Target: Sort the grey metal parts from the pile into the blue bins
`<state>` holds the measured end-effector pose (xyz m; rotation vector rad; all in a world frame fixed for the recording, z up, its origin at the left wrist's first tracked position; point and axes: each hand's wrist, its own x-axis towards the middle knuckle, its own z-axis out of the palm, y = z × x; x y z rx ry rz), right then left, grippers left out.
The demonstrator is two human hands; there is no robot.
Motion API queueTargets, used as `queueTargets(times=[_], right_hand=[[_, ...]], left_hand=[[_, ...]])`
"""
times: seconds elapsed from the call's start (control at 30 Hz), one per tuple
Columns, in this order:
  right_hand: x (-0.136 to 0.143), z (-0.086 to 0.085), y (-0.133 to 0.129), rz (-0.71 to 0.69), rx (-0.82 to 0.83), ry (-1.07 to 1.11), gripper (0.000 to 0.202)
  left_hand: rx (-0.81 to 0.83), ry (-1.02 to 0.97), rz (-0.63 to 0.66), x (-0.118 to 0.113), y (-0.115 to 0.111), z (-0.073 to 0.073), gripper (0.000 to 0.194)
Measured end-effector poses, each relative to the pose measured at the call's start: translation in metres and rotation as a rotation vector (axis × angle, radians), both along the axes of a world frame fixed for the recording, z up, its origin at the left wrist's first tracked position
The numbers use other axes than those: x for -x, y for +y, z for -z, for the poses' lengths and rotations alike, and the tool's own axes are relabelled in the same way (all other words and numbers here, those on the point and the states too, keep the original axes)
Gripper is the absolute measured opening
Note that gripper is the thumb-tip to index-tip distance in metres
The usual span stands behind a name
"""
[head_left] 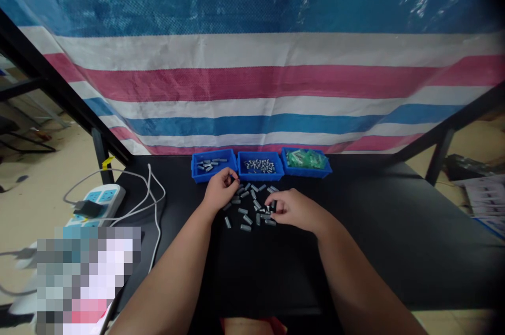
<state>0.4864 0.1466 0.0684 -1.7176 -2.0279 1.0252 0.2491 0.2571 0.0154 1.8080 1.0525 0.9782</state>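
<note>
Several small grey metal cylinders (247,219) lie scattered on the black table (244,266) between my two hands. My left hand (221,189) is at the upper left of them, by the front edge of the left blue bin (201,177). Its fingers are curled in toward the thumb, and what they hold, if anything, is hidden. At the right side of the scattered pieces is my right hand (294,210), with thumb and fingers closed in a pinch. Small shiny pieces show at its fingertips, too small to make out.
Behind the cylinders, the middle blue bin (260,177) holds small shiny metal parts; the right blue bin (310,171) holds green-looking bagged pieces. A power strip (106,195) with white cables (158,219) lies left. A striped sheet (252,82) hangs behind the table.
</note>
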Motion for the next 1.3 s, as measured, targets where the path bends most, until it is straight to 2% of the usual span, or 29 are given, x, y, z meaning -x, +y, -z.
queueTargets(times=[0.2,0.37,0.57,0.73,0.83,1.03,1.3], right_hand=[[0.010,0.008,0.002,0.019,-0.058,-0.046,0.017],[0.006,0.010,0.003,0.016,-0.038,0.042,0.006],[0.000,0.011,0.008,0.068,-0.107,0.091,0.011],[0.002,0.011,0.007,0.022,-0.022,0.074,0.010],[0.006,0.010,0.006,0.004,-0.051,0.042,0.008],[0.010,0.009,0.005,0.020,-0.040,0.056,0.012],[0.002,0.019,0.009,0.064,-0.017,0.138,0.013]], left_hand=[[-0.009,-0.002,0.000,-0.001,0.001,0.002,0.009],[-0.004,-0.002,-0.005,-0.001,0.001,0.003,0.008],[-0.006,-0.004,-0.004,0.000,0.001,0.003,0.009],[-0.013,-0.005,-0.002,0.000,0.001,0.004,0.008],[-0.017,-0.006,0.004,0.000,0.001,0.005,0.008],[-0.017,-0.005,-0.009,0.000,0.001,0.005,0.008],[-0.008,0.000,-0.006,0.000,0.002,0.005,0.009]])
